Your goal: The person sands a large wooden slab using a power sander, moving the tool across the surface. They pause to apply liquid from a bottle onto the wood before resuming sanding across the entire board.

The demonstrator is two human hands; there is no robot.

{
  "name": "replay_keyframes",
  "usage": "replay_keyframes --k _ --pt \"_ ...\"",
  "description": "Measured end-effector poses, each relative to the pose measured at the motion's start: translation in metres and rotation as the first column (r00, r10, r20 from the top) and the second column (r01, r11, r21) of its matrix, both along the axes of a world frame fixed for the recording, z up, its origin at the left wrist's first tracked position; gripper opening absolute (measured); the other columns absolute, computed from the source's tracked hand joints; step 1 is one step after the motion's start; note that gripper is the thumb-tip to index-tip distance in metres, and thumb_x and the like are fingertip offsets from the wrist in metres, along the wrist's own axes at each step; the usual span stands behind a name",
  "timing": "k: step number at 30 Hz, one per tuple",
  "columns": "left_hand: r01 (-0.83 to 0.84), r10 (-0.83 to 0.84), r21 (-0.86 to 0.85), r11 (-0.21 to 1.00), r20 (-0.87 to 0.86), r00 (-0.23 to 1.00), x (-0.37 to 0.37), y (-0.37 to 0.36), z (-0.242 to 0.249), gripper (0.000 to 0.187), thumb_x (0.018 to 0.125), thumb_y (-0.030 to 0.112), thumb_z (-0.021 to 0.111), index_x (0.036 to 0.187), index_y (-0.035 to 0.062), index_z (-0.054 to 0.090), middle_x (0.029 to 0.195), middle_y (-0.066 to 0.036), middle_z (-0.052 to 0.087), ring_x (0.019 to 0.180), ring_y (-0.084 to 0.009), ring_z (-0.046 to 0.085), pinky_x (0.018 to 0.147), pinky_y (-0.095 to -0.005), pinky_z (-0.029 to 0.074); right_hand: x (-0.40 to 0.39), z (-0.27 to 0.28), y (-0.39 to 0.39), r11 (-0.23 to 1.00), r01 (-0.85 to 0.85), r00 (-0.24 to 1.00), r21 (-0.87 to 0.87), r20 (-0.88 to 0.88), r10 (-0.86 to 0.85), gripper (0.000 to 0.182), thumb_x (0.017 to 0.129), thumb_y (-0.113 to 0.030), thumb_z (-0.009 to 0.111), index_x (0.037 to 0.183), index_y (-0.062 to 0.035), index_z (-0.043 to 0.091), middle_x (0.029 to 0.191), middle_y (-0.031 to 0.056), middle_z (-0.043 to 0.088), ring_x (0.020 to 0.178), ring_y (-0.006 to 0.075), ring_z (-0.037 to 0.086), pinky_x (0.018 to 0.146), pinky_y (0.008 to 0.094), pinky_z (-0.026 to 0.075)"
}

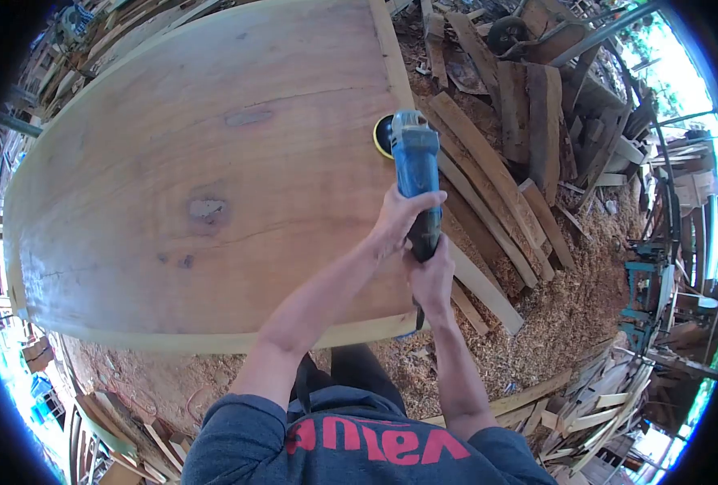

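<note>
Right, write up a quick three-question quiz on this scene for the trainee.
1. Of the left hand and the right hand, which grips the blue power tool nearer its round pad?
2. True or false: the round pad is at the middle of the wooden slab.
3. What is strewn on the ground beside the loose boards?
A) gravel
B) wood shavings
C) grass

Key: 1. the left hand; 2. false, it is by the slab's edge; 3. B.
</note>
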State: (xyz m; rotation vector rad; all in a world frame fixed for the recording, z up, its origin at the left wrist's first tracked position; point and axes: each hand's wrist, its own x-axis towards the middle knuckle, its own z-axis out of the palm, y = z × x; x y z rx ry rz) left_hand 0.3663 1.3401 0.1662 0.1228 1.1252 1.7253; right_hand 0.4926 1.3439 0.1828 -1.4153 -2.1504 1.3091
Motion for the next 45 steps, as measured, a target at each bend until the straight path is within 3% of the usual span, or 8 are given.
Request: replay_keyframes --k 3,5,12,16,23,32,34,45 --pt "-0.027 0.027 -0.007 1.000 0.027 0.999 0.012 -0.006 0.004 0.041 0.072 0.021 0.080 0.098 0.0045 0.054 0.080 -0.004 0.059 0.069 -0.0127 0.060 0.063 -0.0297 0.052 0.012 0.001 -0.005 1.000 0.006 1.000 -0.020 0.027 -0.006 0.035 0.077 -0.010 0.068 0.102 0.0024 0.047 0.079 0.0241 0.065 0.077 0.0414 0.066 0.067 0.0442 0.050" --pt "-0.035 0.035 -0.003 0.999 0.050 0.998 0.031 -0.017 0.004 0.040 0.071 0.020 0.080 0.098 0.0055 0.053 0.081 -0.003 0.058 0.068 -0.0124 0.060 0.063 -0.0294 0.052 0.033 -0.006 -0.017 0.990 -0.031 0.999 0.141 -0.019 0.034 0.029 0.077 -0.009 0.066 0.099 0.0006 0.049 0.066 0.0126 0.061 0.054 0.0198 0.061 0.049 0.0342 0.046" --pt "-0.030 0.030 -0.001 1.000 0.068 0.997 0.136 -0.082 0.006 0.040 0.071 0.020 0.080 0.099 0.0057 0.054 0.085 -0.003 0.059 0.073 -0.0100 0.057 0.067 -0.0282 0.049 0.138 -0.001 -0.086 0.976 -0.034 0.999 0.217 0.023 0.030 0.036 0.079 -0.015 0.069 0.103 0.0017 0.048 0.074 0.0133 0.064 0.058 0.0192 0.062 0.051 0.0343 0.048" --pt "0.041 -0.043 0.026 0.999 0.103 0.994 0.199 -0.121 -0.003 0.045 0.071 0.021 0.082 0.103 0.0054 0.054 0.088 -0.002 0.058 0.078 -0.0107 0.057 0.072 -0.0288 0.049 0.205 -0.001 -0.127 0.999 0.050 0.993 -0.004 0.110 -0.049 0.034 0.079 -0.010 0.070 0.104 -0.0018 0.048 0.074 0.0083 0.060 0.056 0.0110 0.058 0.046 0.0262 0.044" --pt "0.019 -0.020 0.005 1.000 0.105 0.994 0.258 -0.162 0.002 0.052 0.071 0.020 0.082 0.108 0.0025 0.051 0.095 -0.004 0.059 0.085 -0.0109 0.059 0.078 -0.0291 0.050 0.260 0.008 -0.170 0.993 0.042 0.992 0.109 0.118 -0.055 0.038 0.076 -0.013 0.072 0.105 0.0012 0.051 0.083 0.0168 0.064 0.070 0.0300 0.064 0.063 0.0398 0.049" --pt "-0.088 0.086 0.033 0.996 0.050 0.995 0.183 -0.110 -0.002 0.041 0.072 0.021 0.080 0.099 0.0037 0.054 0.084 -0.003 0.059 0.075 -0.0118 0.058 0.070 -0.0292 0.050 0.180 0.009 -0.106 0.996 -0.056 0.996 0.069 0.067 0.051 0.040 0.075 -0.013 0.070 0.105 0.0022 0.049 0.083 0.0249 0.064 0.083 0.0413 0.065 0.069 0.0429 0.049" --pt "-0.115 0.115 -0.003 0.993 0.039 0.993 0.154 -0.085 -0.010 0.041 0.072 0.021 0.080 0.099 0.0038 0.054 0.084 -0.004 0.059 0.075 -0.0119 0.058 0.069 -0.0293 0.050 0.154 -0.010 -0.078 0.988 -0.087 0.996 0.127 0.017 0.086 0.034 0.078 -0.014 0.069 0.102 0.0001 0.050 0.068 0.0125 0.061 0.050 0.0186 0.061 0.045 0.0326 0.045" --pt "-0.197 0.196 0.058 0.979 0.022 0.980 0.026 -0.004 -0.011 0.040 0.072 0.029 0.081 0.096 0.0065 0.058 0.081 -0.003 0.059 0.069 -0.0112 0.058 0.063 -0.0279 0.050 0.020 -0.021 0.018 0.970 -0.176 0.984 0.168 -0.009 0.180 0.033 0.076 -0.014 0.066 0.100 0.0001 0.048 0.067 0.0134 0.062 0.052 0.0203 0.062 0.046 0.0346 0.047"
